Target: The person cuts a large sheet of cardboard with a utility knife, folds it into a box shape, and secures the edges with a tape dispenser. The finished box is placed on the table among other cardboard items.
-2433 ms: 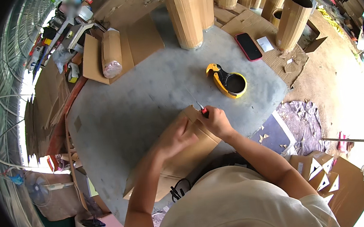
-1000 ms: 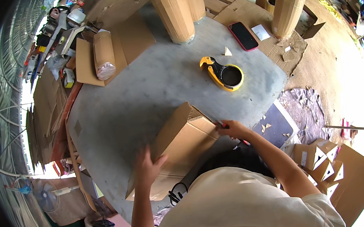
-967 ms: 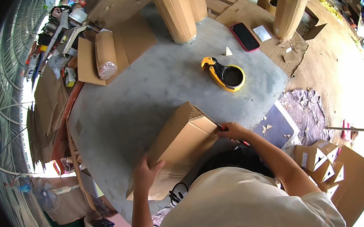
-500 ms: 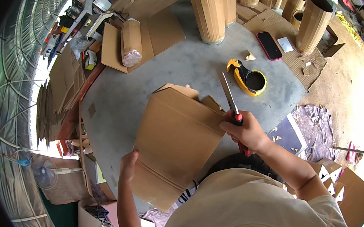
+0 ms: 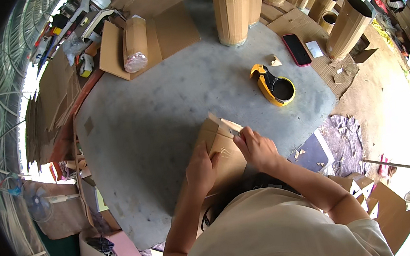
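Note:
A piece of brown cardboard [image 5: 232, 163] is held upright near the table's front edge, close to my body. My left hand [image 5: 201, 171] is closed on its left side, with the thumb across its face. My right hand [image 5: 258, 148] is closed around the scissors [image 5: 225, 126], whose blade lies at the cardboard's top edge. The scissors' handles are hidden in my fingers. Beyond my right hand a yellow and black tape dispenser [image 5: 263, 90] lies on the grey table [image 5: 144, 130], beside a small cardboard scrap [image 5: 275, 60].
A cardboard roll [image 5: 134, 42] rests on an open cardboard sheet at the far left. Tall cardboard tubes [image 5: 230, 14] stand at the back, another tube [image 5: 347, 26] at the right. A phone [image 5: 297, 50] lies near the right edge. A fan [image 5: 39, 201] stands left of the table.
The cardboard has been drawn in and turned, so it looks narrower. My left hand has moved up and right along it. My right hand has brought the scissors to its top edge.

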Action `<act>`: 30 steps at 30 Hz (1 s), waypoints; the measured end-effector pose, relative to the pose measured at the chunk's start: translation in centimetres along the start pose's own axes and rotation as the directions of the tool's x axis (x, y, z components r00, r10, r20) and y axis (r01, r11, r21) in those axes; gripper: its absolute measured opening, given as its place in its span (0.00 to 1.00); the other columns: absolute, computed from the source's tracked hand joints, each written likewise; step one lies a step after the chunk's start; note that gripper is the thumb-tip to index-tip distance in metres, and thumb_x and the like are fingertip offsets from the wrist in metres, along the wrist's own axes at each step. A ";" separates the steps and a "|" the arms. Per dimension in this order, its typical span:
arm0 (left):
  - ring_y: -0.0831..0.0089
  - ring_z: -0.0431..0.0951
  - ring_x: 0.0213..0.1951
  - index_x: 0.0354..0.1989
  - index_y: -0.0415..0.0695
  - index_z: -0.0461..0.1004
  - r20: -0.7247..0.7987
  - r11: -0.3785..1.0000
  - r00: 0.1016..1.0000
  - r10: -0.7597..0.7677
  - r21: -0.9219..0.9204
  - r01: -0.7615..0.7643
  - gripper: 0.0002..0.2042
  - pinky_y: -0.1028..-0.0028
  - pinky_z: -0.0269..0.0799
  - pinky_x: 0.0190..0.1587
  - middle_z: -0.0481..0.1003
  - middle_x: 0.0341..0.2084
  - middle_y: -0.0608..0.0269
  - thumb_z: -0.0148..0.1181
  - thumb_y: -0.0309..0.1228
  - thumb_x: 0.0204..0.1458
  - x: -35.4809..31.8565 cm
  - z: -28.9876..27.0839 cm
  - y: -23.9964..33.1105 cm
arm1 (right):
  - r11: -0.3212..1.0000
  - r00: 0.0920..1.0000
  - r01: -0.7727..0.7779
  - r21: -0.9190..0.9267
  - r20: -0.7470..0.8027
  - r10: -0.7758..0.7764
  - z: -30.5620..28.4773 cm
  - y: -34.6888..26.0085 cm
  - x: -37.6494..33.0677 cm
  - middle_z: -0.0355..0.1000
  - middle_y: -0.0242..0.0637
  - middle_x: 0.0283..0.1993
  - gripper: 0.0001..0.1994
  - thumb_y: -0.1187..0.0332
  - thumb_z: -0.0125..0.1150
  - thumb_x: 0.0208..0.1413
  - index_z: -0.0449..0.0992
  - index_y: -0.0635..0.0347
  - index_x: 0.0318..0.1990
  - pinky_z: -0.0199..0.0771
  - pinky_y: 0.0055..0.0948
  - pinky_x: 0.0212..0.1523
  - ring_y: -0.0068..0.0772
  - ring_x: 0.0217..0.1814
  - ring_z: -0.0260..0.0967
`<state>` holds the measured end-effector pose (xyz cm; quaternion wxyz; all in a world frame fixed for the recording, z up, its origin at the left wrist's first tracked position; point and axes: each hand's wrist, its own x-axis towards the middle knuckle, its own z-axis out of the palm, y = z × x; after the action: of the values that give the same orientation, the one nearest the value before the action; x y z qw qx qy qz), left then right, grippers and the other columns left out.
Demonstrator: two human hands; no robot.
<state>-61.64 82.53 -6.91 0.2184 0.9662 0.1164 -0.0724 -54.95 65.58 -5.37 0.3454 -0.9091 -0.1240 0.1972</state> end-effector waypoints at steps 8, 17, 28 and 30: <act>0.49 0.75 0.31 0.56 0.42 0.57 -0.003 0.999 1.000 0.027 -0.039 -0.027 0.26 0.57 0.70 0.32 0.75 0.32 0.47 0.51 0.41 0.52 0.2 -0.3 0.2 | 0.951 0.987 0.120 -0.286 -0.068 -0.145 2.4 -1.6 0.1 0.68 0.46 0.24 0.18 0.53 0.49 0.55 0.63 0.61 0.30 0.72 0.37 0.20 0.45 0.22 0.71; 0.52 0.74 0.36 0.52 0.37 0.61 0.099 0.996 0.994 -0.042 -0.071 0.049 0.23 0.62 0.71 0.35 0.72 0.39 0.48 0.55 0.37 0.50 0.8 -1.4 1.6 | 0.933 0.979 0.158 -0.324 -0.071 -0.190 2.4 -1.4 0.6 0.67 0.44 0.22 0.18 0.52 0.52 0.53 0.63 0.60 0.28 0.71 0.33 0.17 0.40 0.18 0.70; 0.53 0.76 0.29 0.56 0.41 0.61 -0.060 0.999 0.997 0.047 -0.011 -0.047 0.26 0.63 0.71 0.30 0.75 0.33 0.51 0.54 0.42 0.51 0.4 -0.2 0.8 | 0.938 0.961 0.246 -0.246 -0.064 -0.269 2.2 3.0 2.8 0.67 0.42 0.23 0.16 0.53 0.55 0.50 0.66 0.57 0.30 0.70 0.34 0.17 0.41 0.20 0.70; 0.54 0.76 0.29 0.56 0.41 0.60 -0.099 0.996 0.991 0.087 0.001 -0.087 0.26 0.63 0.71 0.30 0.75 0.33 0.50 0.54 0.42 0.51 0.3 0.4 0.2 | 0.922 0.951 0.261 -0.286 -0.088 -0.296 2.2 3.6 2.7 0.69 0.45 0.24 0.17 0.52 0.54 0.51 0.66 0.59 0.34 0.71 0.34 0.18 0.41 0.20 0.71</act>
<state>-61.36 82.21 -7.18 0.2172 0.9723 0.0850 -0.0148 -53.16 65.21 -10.02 0.2498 -0.9316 -0.2552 0.0675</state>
